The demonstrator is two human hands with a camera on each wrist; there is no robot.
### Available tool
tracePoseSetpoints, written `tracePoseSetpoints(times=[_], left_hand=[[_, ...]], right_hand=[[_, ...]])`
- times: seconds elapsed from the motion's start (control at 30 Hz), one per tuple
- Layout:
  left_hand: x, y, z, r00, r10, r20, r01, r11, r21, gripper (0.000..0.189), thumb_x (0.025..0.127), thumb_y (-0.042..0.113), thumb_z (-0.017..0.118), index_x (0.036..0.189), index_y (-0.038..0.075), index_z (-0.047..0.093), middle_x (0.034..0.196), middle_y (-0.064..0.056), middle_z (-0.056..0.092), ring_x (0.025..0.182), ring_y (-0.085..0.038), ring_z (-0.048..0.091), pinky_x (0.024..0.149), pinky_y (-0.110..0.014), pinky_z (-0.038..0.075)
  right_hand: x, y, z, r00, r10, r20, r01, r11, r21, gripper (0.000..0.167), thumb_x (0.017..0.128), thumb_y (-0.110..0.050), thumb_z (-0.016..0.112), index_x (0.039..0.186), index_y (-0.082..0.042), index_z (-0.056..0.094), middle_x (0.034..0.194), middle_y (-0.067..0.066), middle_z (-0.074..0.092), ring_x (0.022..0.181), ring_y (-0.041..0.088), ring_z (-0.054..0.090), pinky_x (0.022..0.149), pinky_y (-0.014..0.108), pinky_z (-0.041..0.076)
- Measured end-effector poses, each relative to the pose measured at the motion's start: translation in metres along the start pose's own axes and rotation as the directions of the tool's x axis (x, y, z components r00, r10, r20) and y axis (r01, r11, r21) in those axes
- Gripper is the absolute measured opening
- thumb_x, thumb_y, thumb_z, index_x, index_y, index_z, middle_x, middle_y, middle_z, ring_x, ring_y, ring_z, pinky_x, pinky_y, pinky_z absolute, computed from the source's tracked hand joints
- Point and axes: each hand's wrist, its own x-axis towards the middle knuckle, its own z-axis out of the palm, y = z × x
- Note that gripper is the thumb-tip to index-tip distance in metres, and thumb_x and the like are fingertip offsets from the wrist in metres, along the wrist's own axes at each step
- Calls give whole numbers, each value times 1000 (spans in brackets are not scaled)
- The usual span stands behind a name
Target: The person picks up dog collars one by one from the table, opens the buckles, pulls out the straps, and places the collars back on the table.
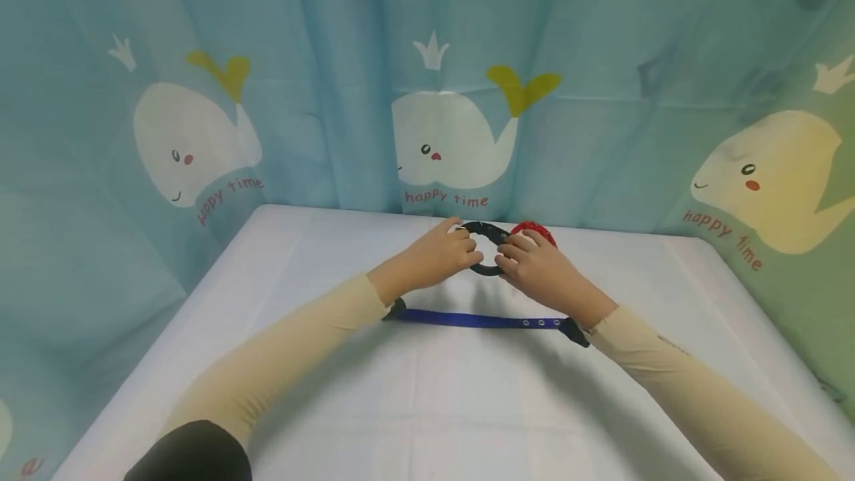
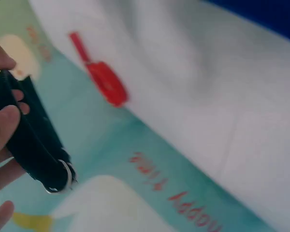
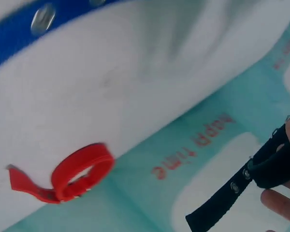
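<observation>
Both hands hold a black collar (image 1: 490, 271), bent into a loop above the far part of the table. My left hand (image 1: 442, 252) grips the loop's left side; in the left wrist view the thumb presses the black band (image 2: 34, 150), with a metal ring at its lower end. On the other side, my right hand (image 1: 537, 267) pinches the collar where its ends overlap. A loose end with metal eyelets (image 3: 235, 187) sticks out past those fingers in the right wrist view. Behind the right hand lies a red collar (image 3: 82, 166), closed in a ring with its tail out.
A blue collar (image 1: 467, 319) with eyelets lies stretched across the white table (image 1: 414, 407), nearer than the hands; the forearms overlap its dark ends. Beyond the table's far edge hangs a blue curtain (image 1: 334, 132) printed with whales. A dark rounded shape (image 1: 194, 455) shows at lower left.
</observation>
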Motion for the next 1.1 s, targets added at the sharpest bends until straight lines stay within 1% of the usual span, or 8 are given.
tracePoseSetpoints(times=[0.17, 0.27, 0.4, 0.6, 0.67, 0.87, 1.0, 1.1], left_hand=[[-21, 9, -24, 994, 43, -105, -51, 996, -69, 13, 89, 15, 63, 102, 19, 63, 98, 4, 69, 97, -13, 63, 99, -33, 44], [-29, 10, -31, 984, 39, -173, -57, 993, -105, 16, 87, 12, 65, 102, 18, 65, 97, 5, 69, 97, -11, 64, 97, -31, 45], [-33, 10, -35, 973, 15, -231, -38, 995, -96, 17, 86, 9, 66, 101, 17, 66, 94, 4, 69, 94, -11, 64, 98, -31, 45], [-31, 17, -38, 972, -30, -232, 22, 999, -36, 16, 88, 13, 65, 103, 18, 66, 93, 3, 68, 92, -11, 63, 96, -33, 46], [-31, 19, -39, 973, -43, -225, 37, 999, -30, 16, 88, 13, 64, 104, 18, 67, 95, 3, 69, 93, -11, 64, 95, -33, 47], [-37, 15, -37, 969, -69, -239, 42, 992, -117, 15, 84, 14, 69, 99, 17, 69, 100, 5, 69, 103, -12, 62, 100, -32, 45], [-42, 10, -34, 957, -66, -284, 24, 988, -150, 12, 83, 14, 71, 95, 16, 70, 94, 5, 70, 98, -11, 64, 101, -35, 45], [-44, 13, -34, 951, -67, -303, 24, 989, -143, 12, 83, 15, 71, 94, 16, 69, 89, 4, 70, 92, -10, 65, 99, -36, 46]], right_hand=[[-12, -10, -21, 992, -38, -124, 39, 999, 9, 44, 60, -15, 88, 96, -7, 65, 101, 8, 71, 101, 27, 63, 93, 45, 49], [-16, -11, -30, 981, -51, -187, 55, 998, 19, 47, 57, -8, 88, 97, -6, 63, 104, 9, 71, 102, 28, 63, 92, 45, 49], [-13, -11, -36, 975, -47, -215, 47, 999, -5, 43, 60, -9, 87, 97, -5, 64, 106, 10, 70, 103, 27, 64, 92, 45, 49], [-2, -19, -38, 972, -10, -236, 7, 1000, -16, 37, 67, -24, 84, 93, -6, 65, 100, 11, 71, 98, 28, 65, 89, 46, 51], [-1, -21, -38, 970, 5, -242, -8, 1000, -9, 39, 65, -25, 85, 92, -7, 65, 98, 11, 72, 97, 28, 65, 88, 46, 52], [-3, -22, -39, 966, 16, -257, -12, 1000, 17, 44, 58, -21, 89, 92, -8, 65, 96, 10, 72, 97, 28, 64, 89, 45, 52], [-3, -21, -40, 956, 8, -294, 2, 999, 34, 44, 58, -20, 89, 92, -7, 66, 95, 11, 72, 96, 28, 64, 88, 45, 52], [1, -24, -41, 953, 4, -303, 8, 999, 36, 43, 59, -25, 89, 92, -6, 67, 92, 10, 72, 93, 28, 65, 87, 44, 52]])
